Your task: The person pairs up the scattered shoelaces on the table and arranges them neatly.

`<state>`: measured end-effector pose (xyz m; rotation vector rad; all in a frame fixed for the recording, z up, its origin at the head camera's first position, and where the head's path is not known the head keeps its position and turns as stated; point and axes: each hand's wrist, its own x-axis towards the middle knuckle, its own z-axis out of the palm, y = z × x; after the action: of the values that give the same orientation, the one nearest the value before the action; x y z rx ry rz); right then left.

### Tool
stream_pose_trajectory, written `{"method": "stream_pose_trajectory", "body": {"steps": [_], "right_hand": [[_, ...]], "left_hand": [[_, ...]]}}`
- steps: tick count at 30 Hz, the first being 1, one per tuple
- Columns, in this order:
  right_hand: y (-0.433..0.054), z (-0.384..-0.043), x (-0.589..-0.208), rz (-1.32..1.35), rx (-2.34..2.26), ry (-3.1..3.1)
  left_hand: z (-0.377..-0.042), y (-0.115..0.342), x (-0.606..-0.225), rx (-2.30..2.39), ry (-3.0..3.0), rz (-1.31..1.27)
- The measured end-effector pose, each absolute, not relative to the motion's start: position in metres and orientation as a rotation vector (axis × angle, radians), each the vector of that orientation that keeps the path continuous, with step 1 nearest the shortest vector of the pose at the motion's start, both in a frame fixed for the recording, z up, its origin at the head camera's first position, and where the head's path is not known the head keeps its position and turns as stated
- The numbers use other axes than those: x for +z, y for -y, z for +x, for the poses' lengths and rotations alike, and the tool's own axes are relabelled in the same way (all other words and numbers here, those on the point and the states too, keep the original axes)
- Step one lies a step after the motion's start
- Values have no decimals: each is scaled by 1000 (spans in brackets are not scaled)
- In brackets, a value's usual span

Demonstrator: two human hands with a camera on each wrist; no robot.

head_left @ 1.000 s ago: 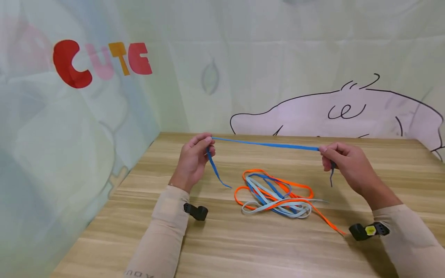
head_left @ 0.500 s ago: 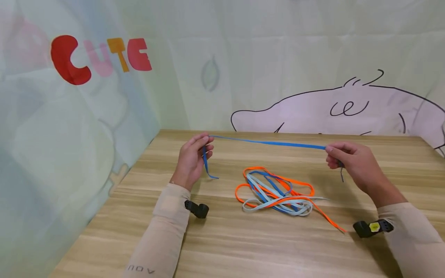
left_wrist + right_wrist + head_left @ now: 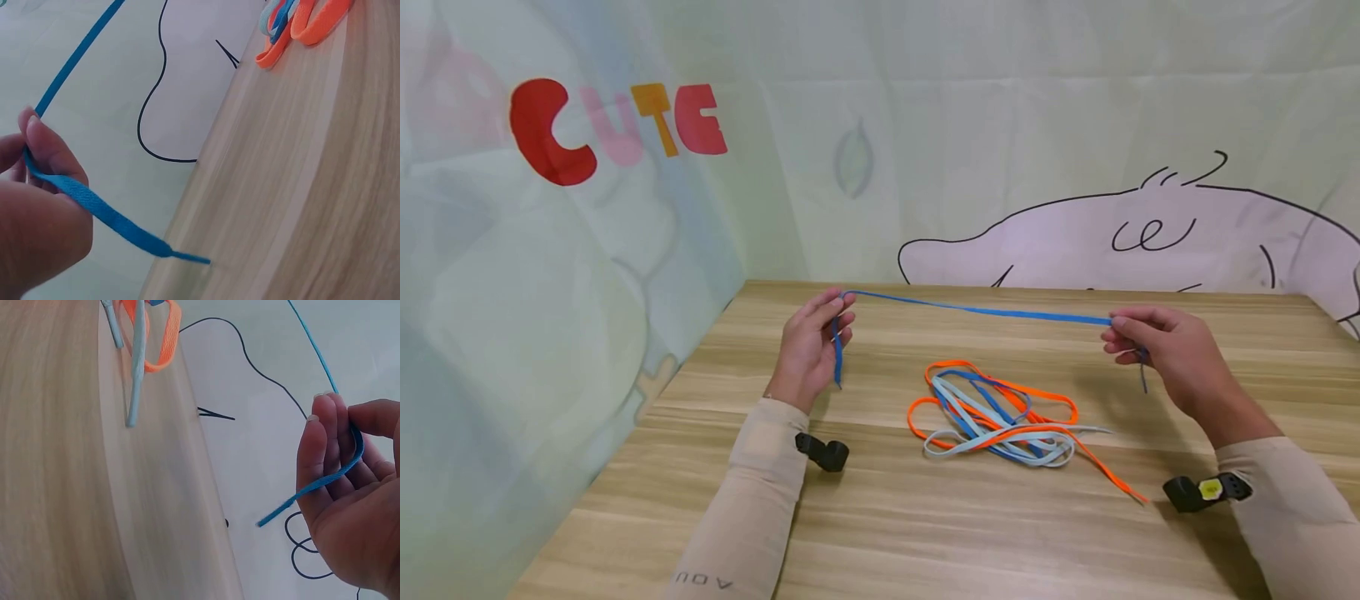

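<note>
A flat blue shoelace stretches nearly straight between my two hands, above the far part of the table. My left hand pinches it between thumb and fingers, and a short tail hangs below; the left wrist view shows that tail's narrow tip. At the other side my right hand pinches the lace near its other end. In the right wrist view the loose end of the lace crosses the palm and sticks out past the fingers. Below and between the hands lies a tangle of orange, pale blue and blue shoelaces.
The wood-grain table meets a printed cloth backdrop at its far and left sides. One orange lace end trails toward the right forearm. A small black camera sits on the left wrist, another on the right.
My hands have drawn slightly farther apart, the right one moving right with its lace end. The tail below my left hand has become shorter and now hangs straight down. The tangle stays put.
</note>
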<state>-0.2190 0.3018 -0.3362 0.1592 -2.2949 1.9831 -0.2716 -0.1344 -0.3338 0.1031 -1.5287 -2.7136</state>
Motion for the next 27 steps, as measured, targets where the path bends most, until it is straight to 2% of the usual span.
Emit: {"method": "stream_pose_trajectory", "body": {"steps": [18, 27], "right_hand": [[-312, -224, -337, 77, 2134, 2152], [-320, -222, -340, 59, 2205, 2080]], "left_hand": [[-272, 139, -327, -2889, 1361, 20], [-278, 133, -328, -2991, 1225, 104]]}}
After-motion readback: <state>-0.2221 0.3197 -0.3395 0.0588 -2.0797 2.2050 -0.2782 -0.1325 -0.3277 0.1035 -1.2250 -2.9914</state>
